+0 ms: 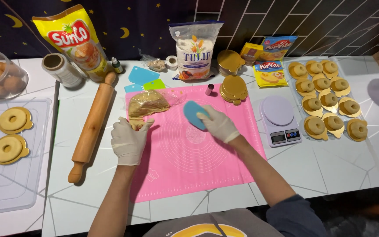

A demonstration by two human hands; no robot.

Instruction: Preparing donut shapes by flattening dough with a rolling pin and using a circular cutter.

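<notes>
Dough, brown and crumbly, lies lumpy beside left hand on smooth pink mat.

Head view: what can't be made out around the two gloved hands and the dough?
- Left hand: its fingertips cover a small dough piece; shape hidden.
- Right hand: covers the blue scraper's lower edge.
- Dough block: clear wrap blurs its far side.
- Tray at left: cut off by the frame edge.

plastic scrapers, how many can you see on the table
3. A blue scraper is held in the gloved right hand over the pink mat. A second blue one and a green one lie behind the dough. Others may be hidden.
</notes>
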